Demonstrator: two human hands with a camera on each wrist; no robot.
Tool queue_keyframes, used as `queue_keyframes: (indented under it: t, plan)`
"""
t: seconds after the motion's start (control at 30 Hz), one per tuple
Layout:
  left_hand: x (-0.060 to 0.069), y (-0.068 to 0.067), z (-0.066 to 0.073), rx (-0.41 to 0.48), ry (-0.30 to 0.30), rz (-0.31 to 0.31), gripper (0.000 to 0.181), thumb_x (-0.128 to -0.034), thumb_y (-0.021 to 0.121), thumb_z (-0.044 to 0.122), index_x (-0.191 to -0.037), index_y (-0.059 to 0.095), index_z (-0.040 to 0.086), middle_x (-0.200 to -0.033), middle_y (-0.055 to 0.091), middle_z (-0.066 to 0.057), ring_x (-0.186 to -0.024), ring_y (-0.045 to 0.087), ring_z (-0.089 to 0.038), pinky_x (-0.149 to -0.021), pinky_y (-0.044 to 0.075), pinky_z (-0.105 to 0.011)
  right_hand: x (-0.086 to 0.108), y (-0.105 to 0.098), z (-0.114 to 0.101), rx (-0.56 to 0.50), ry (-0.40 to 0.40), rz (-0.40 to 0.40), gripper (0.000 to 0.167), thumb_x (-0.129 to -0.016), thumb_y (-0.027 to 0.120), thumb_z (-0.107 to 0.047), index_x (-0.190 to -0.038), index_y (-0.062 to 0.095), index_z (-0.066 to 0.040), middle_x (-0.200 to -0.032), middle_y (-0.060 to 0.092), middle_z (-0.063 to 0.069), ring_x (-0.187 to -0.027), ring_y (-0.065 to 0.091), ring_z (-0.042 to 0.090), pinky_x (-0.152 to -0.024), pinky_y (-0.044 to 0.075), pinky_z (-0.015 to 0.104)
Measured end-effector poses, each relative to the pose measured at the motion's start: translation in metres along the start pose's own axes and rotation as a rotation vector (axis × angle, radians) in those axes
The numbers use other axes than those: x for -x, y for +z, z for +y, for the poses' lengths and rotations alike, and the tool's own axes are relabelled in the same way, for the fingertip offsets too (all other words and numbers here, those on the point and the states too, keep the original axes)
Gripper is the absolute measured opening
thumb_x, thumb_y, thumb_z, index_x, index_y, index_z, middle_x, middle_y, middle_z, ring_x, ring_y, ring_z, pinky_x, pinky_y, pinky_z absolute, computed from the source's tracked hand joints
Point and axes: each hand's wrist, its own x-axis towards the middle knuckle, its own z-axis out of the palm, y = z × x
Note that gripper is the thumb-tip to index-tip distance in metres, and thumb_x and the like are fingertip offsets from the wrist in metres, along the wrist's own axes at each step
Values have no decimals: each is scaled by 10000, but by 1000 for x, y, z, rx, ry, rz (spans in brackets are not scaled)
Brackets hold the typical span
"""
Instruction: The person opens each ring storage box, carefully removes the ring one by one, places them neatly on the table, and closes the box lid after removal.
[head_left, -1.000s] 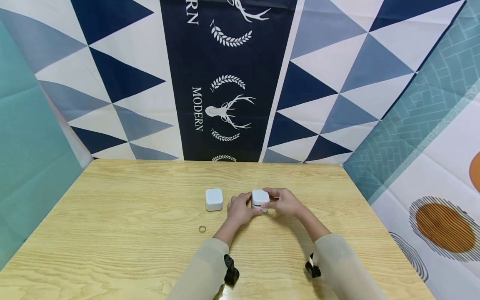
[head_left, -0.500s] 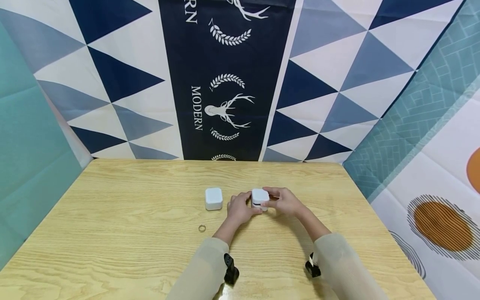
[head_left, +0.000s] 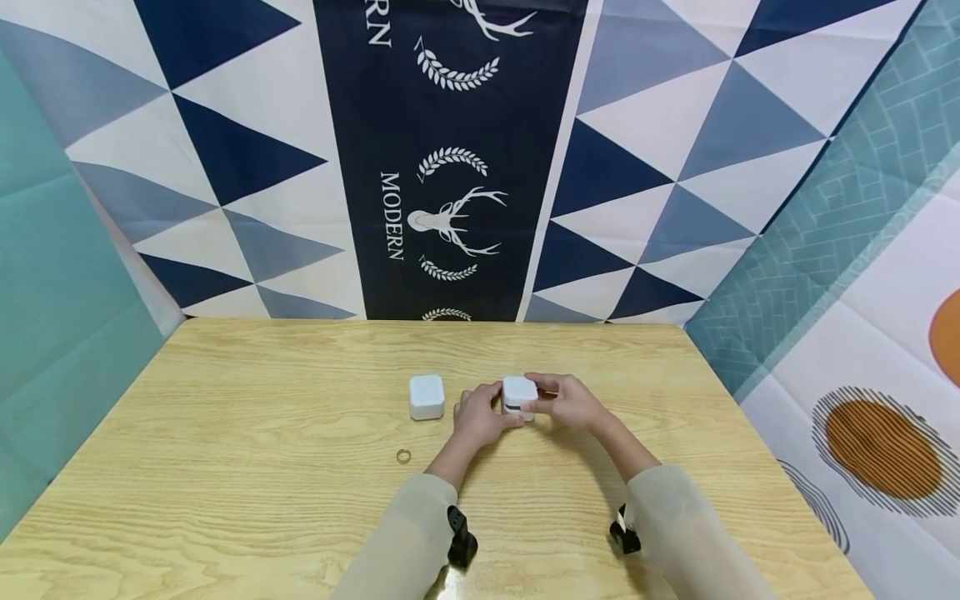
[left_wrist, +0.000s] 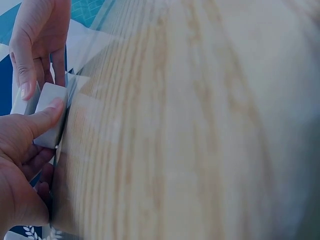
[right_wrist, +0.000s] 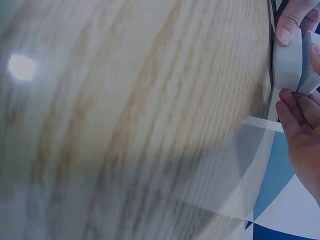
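Both hands are on a small white box (head_left: 520, 390) with rounded corners, right of the table's middle. A dark slit parts its lid from its base at the front. My left hand (head_left: 477, 418) grips the base from the left, its thumb in front. From the right, my right hand (head_left: 567, 403) pinches the lid between thumb and fingers. In the right wrist view the base (right_wrist: 286, 65) and the lid (right_wrist: 310, 75) stand at an angle with a narrow gap between them. What the box contains is hidden.
A second white box (head_left: 427, 397) stands left of the left hand. A small ring (head_left: 403, 456) lies on the wooden table (head_left: 247, 467), nearer the person. A patterned cloth (head_left: 450, 108) hangs behind the table's far edge.
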Motion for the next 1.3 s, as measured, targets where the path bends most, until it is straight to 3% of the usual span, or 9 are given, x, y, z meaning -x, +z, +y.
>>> queue_keyframes:
  t: [1.3]
  plan:
    - [-1,2,1,-4,-1,11,733,-736,769,398,-1358,499,120,-1333,553,-39,-1047,467,-219,-865,350,-358,1,-3,-4,11,-17,-7,618,-837,703,-274,-1335,485,20,-1322,538,206,-1189,547,305,-973,445,446]
